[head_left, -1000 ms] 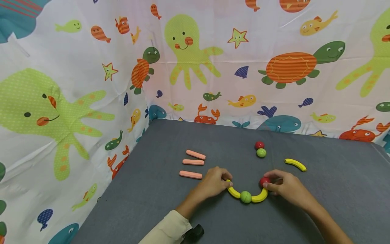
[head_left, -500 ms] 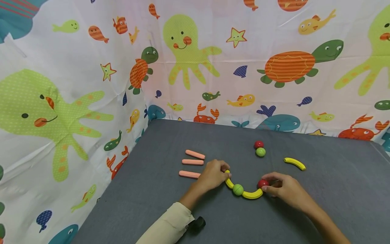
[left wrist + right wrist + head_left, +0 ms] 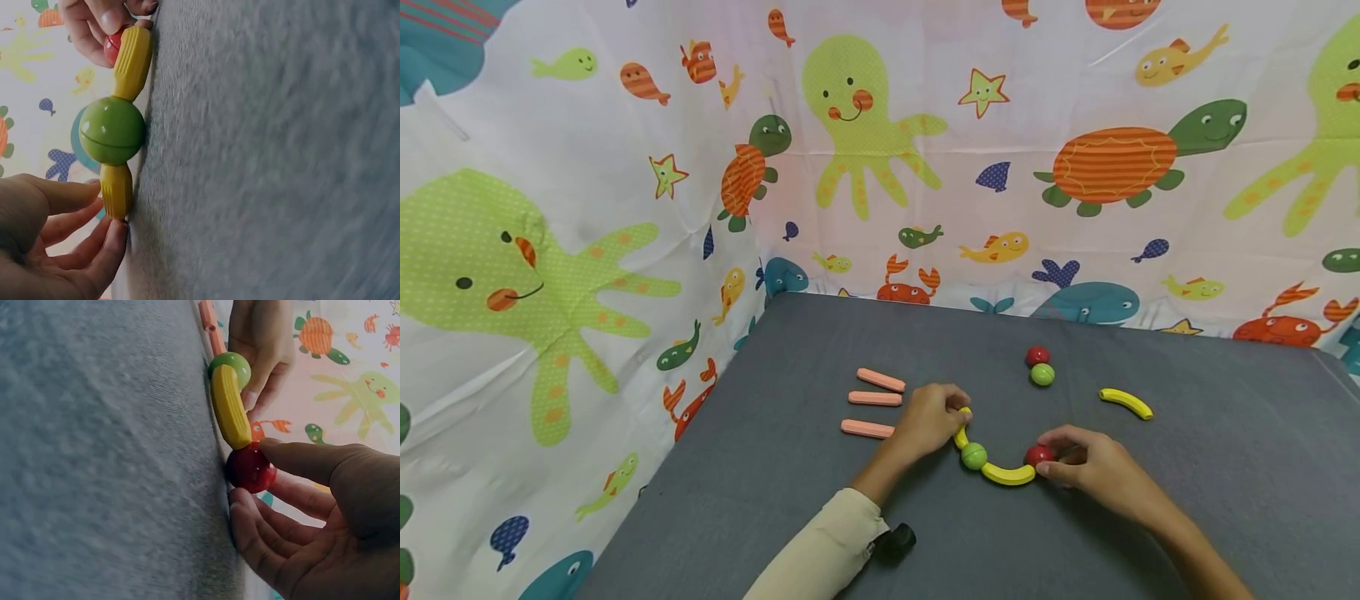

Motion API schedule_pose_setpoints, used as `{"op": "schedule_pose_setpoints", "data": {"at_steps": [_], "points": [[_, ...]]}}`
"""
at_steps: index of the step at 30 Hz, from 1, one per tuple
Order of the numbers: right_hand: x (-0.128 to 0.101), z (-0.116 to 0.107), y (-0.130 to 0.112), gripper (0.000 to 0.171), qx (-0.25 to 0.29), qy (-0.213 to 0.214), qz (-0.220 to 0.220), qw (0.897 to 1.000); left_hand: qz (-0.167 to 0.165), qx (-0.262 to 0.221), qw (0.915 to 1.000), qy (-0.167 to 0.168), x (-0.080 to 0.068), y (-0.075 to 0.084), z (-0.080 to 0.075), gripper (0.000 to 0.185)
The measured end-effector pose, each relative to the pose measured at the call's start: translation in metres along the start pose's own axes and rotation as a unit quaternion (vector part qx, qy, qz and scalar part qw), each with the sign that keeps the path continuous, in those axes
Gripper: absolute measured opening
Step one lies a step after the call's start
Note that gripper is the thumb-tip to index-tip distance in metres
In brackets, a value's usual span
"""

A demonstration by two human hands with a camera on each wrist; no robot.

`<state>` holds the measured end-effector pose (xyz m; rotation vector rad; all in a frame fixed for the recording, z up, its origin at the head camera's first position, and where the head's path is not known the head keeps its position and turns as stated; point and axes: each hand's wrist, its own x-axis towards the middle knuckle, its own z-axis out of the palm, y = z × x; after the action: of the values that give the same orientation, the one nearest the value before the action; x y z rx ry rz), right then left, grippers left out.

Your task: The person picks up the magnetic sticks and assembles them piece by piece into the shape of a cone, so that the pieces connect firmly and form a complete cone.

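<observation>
Here, the left hand's (image 3: 931, 418) thumb and fingers pinch the left yellow piece (image 3: 961, 437) near its far end, and the right hand's (image 3: 1101, 467) pinch the red ball (image 3: 1037, 455). Between these sit the green ball (image 3: 973, 456) and the right yellow piece (image 3: 1009, 475); all four touch in a curved row, low at the gray table (image 3: 752, 500). They look light, hard and smooth, so I guess they won't squash, but a round ball may slip. The joins may bend or pop apart, so the two ends seem good spots to hold. Three pink sticks (image 3: 876, 399) lie near the left hand. Farther off are a loose yellow piece (image 3: 1126, 403) and two loose balls (image 3: 1042, 375).
</observation>
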<state>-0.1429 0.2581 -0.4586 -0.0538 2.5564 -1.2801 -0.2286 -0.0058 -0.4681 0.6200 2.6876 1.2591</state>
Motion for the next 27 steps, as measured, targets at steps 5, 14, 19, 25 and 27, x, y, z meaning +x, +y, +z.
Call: {"op": "schedule_pose_setpoints", "data": {"at_steps": [5, 14, 19, 25, 27], "points": [[0.001, -0.006, 0.000, 0.046, 0.001, 0.016, -0.019, 1.000, 0.035, -0.037, 0.9984, 0.023, -0.008, 0.007, 0.005, 0.027], [0.005, -0.021, -0.013, 0.048, -0.005, 0.068, -0.047, 0.997, 0.065, -0.135, 0.9887, -0.004, -0.023, 0.034, 0.017, 0.028], [0.009, -0.027, -0.019, 0.048, -0.012, 0.099, -0.060, 0.993, 0.065, -0.153, 0.9856, -0.033, -0.024, 0.046, 0.027, 0.031], [0.011, -0.034, -0.023, 0.047, -0.016, 0.143, -0.080, 0.986, 0.058, -0.162, 0.9825, -0.073, -0.023, 0.051, 0.037, 0.039], [0.011, -0.037, -0.022, 0.045, -0.011, 0.156, -0.090, 0.984, 0.059, -0.154, 0.9832, -0.079, -0.022, 0.051, 0.039, 0.040]]}}
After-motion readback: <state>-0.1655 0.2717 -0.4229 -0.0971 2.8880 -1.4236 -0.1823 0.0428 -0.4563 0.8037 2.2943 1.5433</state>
